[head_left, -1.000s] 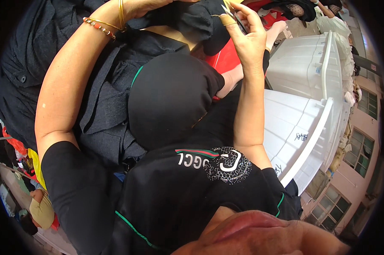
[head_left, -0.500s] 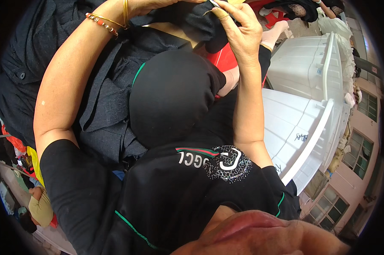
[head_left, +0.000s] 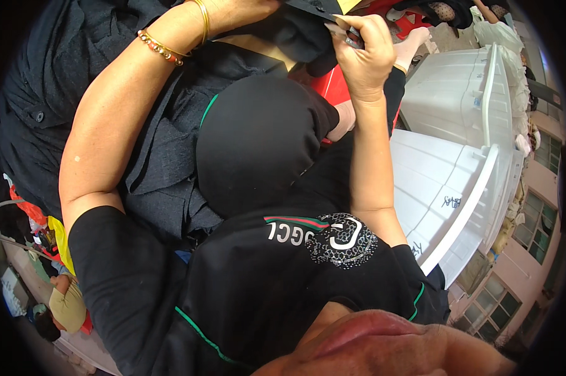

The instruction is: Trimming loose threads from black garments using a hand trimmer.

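Both hands work at the top edge of the view. The right hand (head_left: 362,53) pinches one black garment (head_left: 295,28), fingers closed on its fabric. The left hand (head_left: 245,9) grips the same cloth. Its direction cannot be told. Two bracelets (head_left: 170,44) circle the left wrist.

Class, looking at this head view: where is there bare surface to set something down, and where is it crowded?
The white ribbed lids right of the right forearm lie bare. The lap is crowded: dark garments fill it. Both hands, left and right, are busy with black fabric at the top.
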### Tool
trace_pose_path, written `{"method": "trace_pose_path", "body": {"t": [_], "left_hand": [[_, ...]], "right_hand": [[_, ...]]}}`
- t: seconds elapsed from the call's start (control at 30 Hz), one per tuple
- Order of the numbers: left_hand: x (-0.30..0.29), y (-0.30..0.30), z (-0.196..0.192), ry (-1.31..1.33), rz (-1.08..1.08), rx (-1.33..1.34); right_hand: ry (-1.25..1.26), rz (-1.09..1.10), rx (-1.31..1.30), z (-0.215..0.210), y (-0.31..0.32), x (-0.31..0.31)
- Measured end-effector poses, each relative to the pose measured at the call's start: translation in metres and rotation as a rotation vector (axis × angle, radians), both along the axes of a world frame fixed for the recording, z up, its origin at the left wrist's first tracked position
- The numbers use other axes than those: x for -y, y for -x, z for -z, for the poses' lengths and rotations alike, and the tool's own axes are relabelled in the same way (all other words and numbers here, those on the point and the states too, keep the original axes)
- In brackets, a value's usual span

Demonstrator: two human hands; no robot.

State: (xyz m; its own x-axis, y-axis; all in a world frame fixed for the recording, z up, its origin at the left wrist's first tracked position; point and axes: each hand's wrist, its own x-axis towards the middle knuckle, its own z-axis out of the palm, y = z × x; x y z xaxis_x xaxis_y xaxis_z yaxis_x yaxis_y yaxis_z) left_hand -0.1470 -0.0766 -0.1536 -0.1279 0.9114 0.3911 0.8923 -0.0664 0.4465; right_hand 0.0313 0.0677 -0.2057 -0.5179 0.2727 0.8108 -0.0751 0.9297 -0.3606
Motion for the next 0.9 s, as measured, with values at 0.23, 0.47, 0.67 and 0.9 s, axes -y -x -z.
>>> {"method": "trace_pose_path", "body": {"t": [0.23,0.47,0.67,0.9], "left_hand": [[-0.002,0.007,0.006,-0.109,-0.178,-0.004],[-0.005,0.017,0.01,-0.013,-0.114,0.208],[-0.007,0.041,0.017,0.383,-0.18,0.861],[-0.006,0.044,0.032,0.303,-0.134,0.861]], "right_hand": [[-0.19,0.082,-0.083,0.0,-0.017,-0.015],[-0.094,0.103,-0.094,0.004,-0.024,-0.026],[0.497,0.001,0.012,0.033,0.0,-0.051],[0.379,-0.136,0.2,-0.02,0.021,0.015]]}}
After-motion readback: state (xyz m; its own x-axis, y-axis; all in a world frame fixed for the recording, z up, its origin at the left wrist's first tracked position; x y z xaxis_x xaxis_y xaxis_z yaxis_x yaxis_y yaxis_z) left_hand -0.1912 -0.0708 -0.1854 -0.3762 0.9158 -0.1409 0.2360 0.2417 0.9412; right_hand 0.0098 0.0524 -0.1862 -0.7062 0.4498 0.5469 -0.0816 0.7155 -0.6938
